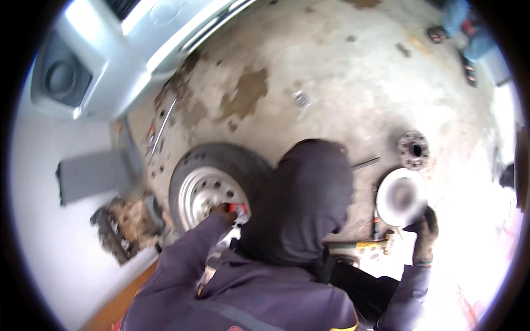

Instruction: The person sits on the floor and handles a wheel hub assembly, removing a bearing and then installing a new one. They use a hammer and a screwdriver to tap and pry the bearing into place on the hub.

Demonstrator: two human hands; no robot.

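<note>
1. Car (110,49): raised far left; it could slip.
2. Wheel (212,190): on the floor (331,83), left hand (225,212) at its rim; fingers' grip unclear.
3. Brake disc (402,197): right hand (424,229) fingers grip its near edge; it could drop.

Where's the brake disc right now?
In the head view the brake disc is on the right, on the concrete floor, just below the wheel hub, with a gloved hand on its lower right edge.
</note>
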